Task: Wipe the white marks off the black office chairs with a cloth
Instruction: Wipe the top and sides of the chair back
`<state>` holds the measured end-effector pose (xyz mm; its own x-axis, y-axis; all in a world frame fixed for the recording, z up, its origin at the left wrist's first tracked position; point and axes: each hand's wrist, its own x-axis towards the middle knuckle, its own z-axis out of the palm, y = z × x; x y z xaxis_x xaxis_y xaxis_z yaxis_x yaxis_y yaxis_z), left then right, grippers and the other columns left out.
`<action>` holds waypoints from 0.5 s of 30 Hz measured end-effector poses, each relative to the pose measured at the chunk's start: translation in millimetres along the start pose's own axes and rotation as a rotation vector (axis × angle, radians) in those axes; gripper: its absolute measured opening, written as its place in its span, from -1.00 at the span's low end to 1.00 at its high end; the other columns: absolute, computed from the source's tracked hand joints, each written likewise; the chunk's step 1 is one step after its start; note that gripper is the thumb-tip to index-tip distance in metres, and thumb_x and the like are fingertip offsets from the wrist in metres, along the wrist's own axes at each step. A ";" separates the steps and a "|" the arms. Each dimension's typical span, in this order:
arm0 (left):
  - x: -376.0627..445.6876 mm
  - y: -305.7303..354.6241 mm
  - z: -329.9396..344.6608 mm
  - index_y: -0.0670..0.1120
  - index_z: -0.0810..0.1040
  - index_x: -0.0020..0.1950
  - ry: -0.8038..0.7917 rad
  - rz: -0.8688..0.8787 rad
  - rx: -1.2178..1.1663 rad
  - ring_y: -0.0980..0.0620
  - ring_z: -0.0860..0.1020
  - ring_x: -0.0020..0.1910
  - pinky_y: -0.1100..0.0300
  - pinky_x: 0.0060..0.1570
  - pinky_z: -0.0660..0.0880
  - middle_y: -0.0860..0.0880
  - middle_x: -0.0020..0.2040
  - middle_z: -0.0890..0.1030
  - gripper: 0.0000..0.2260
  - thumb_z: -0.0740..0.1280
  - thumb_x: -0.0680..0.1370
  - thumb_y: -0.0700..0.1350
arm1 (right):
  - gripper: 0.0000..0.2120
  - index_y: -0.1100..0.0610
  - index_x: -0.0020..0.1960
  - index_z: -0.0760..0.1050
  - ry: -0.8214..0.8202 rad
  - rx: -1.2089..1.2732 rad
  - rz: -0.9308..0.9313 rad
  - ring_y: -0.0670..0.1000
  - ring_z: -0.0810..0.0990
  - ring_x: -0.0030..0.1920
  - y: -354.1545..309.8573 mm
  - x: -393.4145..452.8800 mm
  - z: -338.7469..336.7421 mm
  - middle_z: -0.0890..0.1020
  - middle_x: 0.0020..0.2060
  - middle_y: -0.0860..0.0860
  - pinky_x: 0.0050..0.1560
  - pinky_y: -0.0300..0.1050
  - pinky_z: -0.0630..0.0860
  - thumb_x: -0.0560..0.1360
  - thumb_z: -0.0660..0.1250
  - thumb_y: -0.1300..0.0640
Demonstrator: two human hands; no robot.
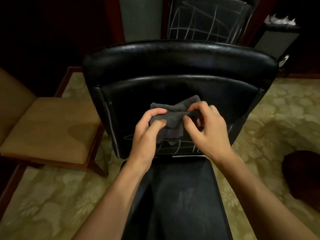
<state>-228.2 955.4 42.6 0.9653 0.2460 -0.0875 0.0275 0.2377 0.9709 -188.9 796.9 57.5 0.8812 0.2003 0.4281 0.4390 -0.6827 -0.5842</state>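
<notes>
**Against the chair back: a soft cloth being gathered for the wipe**

Across the middle of the view stands the black office chair [180,66], its glossy padded back facing the person; white marks [180,147] show low on that back. A second black chair [207,21] behind carries far heavier white scribbles. The grey cloth [173,116] is held up just in front of the near chair's back, above the low marks. It looks light, limp and easily bunched, so it probably handles best folded into a pad. The left hand [147,132] pinches its left part; the right hand [207,129] pinches a fold on the right.
</notes>
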 end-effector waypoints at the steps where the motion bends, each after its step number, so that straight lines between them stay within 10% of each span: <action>1: -2.1 1.9 -8.2 -0.01 0.61 0.11 0.015 -0.006 0.033 -0.03 0.65 0.12 -0.02 0.15 0.59 -0.07 0.09 0.68 -0.83 0.35 0.53 -0.15 | -0.80 0.02 -0.01 0.48 -0.025 0.022 0.003 -0.03 0.45 -0.29 -4.8 -0.7 4.7 0.43 -0.40 -0.05 -0.25 0.01 0.43 0.49 0.27 -0.09; 15: 47.2 19.1 -83.9 -0.05 0.54 0.26 0.281 0.657 0.592 0.11 0.59 0.14 0.16 0.13 0.55 0.04 0.14 0.62 -0.74 0.39 0.58 -0.16 | -0.88 0.04 0.01 0.53 -0.032 0.060 -0.050 -0.10 0.48 -0.38 -51.3 46.0 69.2 0.48 -0.42 -0.08 -0.29 -0.10 0.48 0.52 0.41 0.06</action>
<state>-203.9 1050.3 38.3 0.7379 0.3984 0.5449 -0.2998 -0.5298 0.7934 -158.8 889.7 59.4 0.8629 0.2554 0.4361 0.4910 -0.6284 -0.6033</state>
